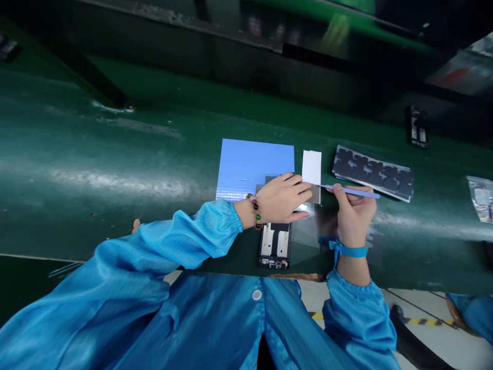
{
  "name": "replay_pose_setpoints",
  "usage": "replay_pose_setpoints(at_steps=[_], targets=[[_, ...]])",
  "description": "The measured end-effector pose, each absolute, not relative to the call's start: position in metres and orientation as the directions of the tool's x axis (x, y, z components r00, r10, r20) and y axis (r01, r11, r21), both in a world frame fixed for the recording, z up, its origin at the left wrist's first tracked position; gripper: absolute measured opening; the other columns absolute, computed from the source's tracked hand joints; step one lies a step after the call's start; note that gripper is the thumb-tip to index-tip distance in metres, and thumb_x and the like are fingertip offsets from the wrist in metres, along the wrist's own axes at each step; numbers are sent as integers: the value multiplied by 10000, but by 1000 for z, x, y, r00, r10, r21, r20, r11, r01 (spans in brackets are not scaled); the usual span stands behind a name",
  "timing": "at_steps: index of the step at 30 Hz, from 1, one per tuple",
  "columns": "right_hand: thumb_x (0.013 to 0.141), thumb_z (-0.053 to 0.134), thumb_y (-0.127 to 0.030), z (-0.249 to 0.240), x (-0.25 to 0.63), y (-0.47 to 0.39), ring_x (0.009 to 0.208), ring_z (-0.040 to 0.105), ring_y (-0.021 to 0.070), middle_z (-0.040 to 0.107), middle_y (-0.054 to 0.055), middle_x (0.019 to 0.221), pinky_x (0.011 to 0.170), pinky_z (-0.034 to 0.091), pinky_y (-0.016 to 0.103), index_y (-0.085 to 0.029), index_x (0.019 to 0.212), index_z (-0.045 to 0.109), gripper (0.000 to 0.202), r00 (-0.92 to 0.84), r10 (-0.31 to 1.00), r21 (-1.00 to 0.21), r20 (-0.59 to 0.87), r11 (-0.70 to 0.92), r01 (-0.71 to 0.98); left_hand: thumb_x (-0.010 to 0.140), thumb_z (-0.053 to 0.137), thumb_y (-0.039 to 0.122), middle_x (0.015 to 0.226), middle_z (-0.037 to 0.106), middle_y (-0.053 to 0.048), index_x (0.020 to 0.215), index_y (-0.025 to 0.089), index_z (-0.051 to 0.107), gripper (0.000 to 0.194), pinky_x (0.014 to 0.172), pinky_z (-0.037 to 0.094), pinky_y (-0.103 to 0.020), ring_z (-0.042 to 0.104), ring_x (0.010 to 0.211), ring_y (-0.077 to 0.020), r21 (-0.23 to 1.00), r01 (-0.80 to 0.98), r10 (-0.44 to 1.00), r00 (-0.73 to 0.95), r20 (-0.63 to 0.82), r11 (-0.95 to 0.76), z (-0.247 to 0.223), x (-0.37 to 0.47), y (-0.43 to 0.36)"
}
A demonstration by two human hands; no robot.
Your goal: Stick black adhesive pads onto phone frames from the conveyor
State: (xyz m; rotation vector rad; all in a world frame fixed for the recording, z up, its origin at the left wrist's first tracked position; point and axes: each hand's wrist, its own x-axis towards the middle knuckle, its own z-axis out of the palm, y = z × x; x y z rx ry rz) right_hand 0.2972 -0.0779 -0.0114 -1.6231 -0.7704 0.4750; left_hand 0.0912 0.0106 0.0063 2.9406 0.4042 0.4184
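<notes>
My right hand (355, 211) grips slim blue tweezers (360, 192), held nearly level, with their dark tip pointing left at the lower edge of a white rectangular sheet (311, 167). My left hand (283, 199) lies palm down with fingers stretched out, its fingertips close to that same edge. Beneath the left hand, part of a blue sheet (256, 158) and some grey pieces are covered. An opened phone frame (275, 249) lies just below the left hand, its upper part hidden. To the right is a stack of sheets with black die-cut pieces (372, 173).
A second phone frame (418, 127) lies at the back right of the green table (115, 154). A clear plastic bag (481, 198) sits at the right edge. A dark post (100, 85) stands at the left. Another person's blue sleeve (472, 313) shows at lower right.
</notes>
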Motion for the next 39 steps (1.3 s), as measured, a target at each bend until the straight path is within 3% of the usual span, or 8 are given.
replay_pose_setpoints(at_steps=[19, 24, 28, 30, 33, 36, 39], targets=[[764, 919, -495, -14, 297, -77, 856, 828, 254, 775, 8, 810, 914, 640, 427, -235, 939, 578, 463, 689, 718, -978, 96, -60, 198, 1055, 549, 515, 1435, 637, -137, 1222, 140, 659, 425, 1034, 409, -445, 584, 1195, -305, 171, 249, 286, 925, 251, -953, 6, 90, 9], [762, 928, -423, -3, 298, -78, 857, 819, 246, 746, -12, 802, 989, 629, 471, -234, 893, 572, 423, 719, 686, -988, 110, -3, 153, 1063, 537, 504, 1462, 631, -140, 1237, 126, 660, 434, 1050, 419, -455, 594, 1218, -313, 187, 246, 288, 925, 249, -951, 4, 93, 10], [753, 929, -352, 12, 282, -111, 830, 800, 213, 708, -50, 767, 1066, 603, 493, -252, 814, 546, 401, 752, 649, -993, 114, 51, 106, 1081, 516, 485, 1508, 611, -158, 1277, 121, 666, 440, 1148, 405, -479, 590, 1296, -299, 246, 219, 289, 910, 298, -944, 6, 79, 8], [773, 915, -325, 16, 261, -144, 840, 798, 212, 741, -33, 782, 1123, 560, 525, -255, 775, 523, 399, 735, 676, -998, 54, 9, 65, 1078, 537, 408, 1455, 656, -132, 1252, 154, 687, 342, 1182, 407, -474, 606, 1293, -270, 287, 156, 254, 902, 349, -945, 10, 58, 2], [794, 903, -277, 18, 221, -196, 893, 802, 222, 789, 0, 839, 1239, 437, 579, -251, 761, 523, 383, 635, 768, -988, -85, -148, 46, 1031, 593, 283, 1211, 764, -61, 1073, 207, 733, 165, 1142, 477, -427, 675, 1142, -208, 388, 5, 173, 900, 400, -922, 17, 16, -15], [816, 883, -276, 18, 185, -229, 905, 798, 249, 770, -3, 803, 1213, 445, 624, -254, 752, 505, 384, 557, 814, -974, -164, -223, 38, 1003, 623, 245, 1089, 786, -33, 963, 215, 738, 125, 1116, 522, -375, 706, 1048, -172, 488, -120, 106, 905, 411, -865, 17, -19, -38], [829, 871, -296, 17, 168, -237, 891, 792, 258, 741, -13, 764, 1198, 448, 646, -254, 737, 497, 387, 531, 830, -970, -169, -235, 59, 1008, 638, 234, 1062, 789, -40, 955, 207, 742, 120, 1137, 523, -358, 721, 1051, -166, 508, -170, 77, 900, 429, -845, 10, -34, -58]])
